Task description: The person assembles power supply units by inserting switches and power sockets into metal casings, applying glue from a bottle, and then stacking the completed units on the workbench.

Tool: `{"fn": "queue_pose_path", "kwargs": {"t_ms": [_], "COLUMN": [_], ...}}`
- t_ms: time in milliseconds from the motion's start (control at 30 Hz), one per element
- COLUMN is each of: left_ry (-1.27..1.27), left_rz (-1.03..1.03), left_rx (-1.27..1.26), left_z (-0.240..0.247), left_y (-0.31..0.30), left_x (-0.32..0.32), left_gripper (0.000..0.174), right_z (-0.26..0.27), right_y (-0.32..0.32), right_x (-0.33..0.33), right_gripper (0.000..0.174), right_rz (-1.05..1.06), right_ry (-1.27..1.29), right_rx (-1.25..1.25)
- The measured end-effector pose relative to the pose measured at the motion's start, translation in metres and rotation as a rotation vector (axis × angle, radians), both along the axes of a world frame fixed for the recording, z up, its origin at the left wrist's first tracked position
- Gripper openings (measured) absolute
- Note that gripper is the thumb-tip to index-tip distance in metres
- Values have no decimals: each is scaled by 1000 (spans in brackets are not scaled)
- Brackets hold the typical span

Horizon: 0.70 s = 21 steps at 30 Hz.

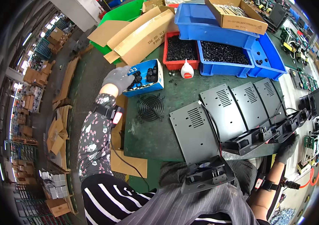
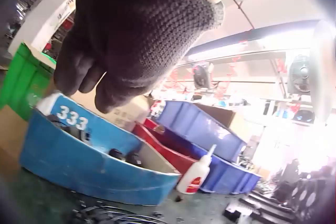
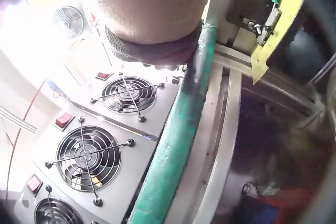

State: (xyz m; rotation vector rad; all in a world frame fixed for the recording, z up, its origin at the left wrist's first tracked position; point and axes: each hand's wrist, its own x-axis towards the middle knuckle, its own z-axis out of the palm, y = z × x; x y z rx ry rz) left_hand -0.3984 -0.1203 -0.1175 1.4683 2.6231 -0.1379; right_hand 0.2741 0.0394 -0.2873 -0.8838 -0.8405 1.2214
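The left hand (image 1: 119,78), in a grey glove, is over the left end of a small blue box (image 1: 144,89) holding black parts (image 1: 152,75). In the left wrist view the fingers of this hand (image 2: 121,40) point down above the box (image 2: 94,158) marked 333; whether they hold anything cannot be told. The gloved right hand (image 1: 288,149) is at the table's right front edge, beside black metal assemblies (image 1: 249,141); its fingers are mostly hidden. In the right wrist view, panels with fan guards (image 3: 88,155) stand beside the green table edge (image 3: 170,155).
A round black fan guard (image 1: 150,107) lies near the blue box. Behind are a white bottle (image 1: 187,70), a red bin (image 1: 181,66), blue bins (image 1: 225,72) and cardboard boxes (image 1: 144,37). Grey slotted plates (image 1: 193,131) cover the right half. One assembly (image 1: 208,176) overhangs the front edge.
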Motion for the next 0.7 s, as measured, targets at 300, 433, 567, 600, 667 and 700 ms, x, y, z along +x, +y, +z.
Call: {"fn": "queue_pose_path", "kwargs": {"t_ms": [300, 433, 567, 600, 667, 700], "left_ry": [104, 46, -42, -24, -8, -36], "left_rz": [182, 185, 181, 203, 227, 245], "left_rx": [-131, -41, 60, 64, 65, 28], "left_z": [-50, -51, -55, -56, -54, -52], "left_y": [24, 29, 28, 26, 26, 28], "left_x": [18, 15, 11, 13, 15, 15], "left_gripper": [66, 68, 65, 63, 61, 56], "right_z": [-20, -16, -12, -16, -21, -20], "right_y": [5, 2, 3, 3, 2, 3], "right_x": [26, 24, 22, 24, 26, 26], "right_gripper": [54, 53, 39, 44, 48, 48], "right_rz": [-205, -167, -199, -230, -285, -280], "right_ry": [-665, -416, -351, -600, -994, -996], "right_rx": [13, -18, -48, 39, 175, 176]}}
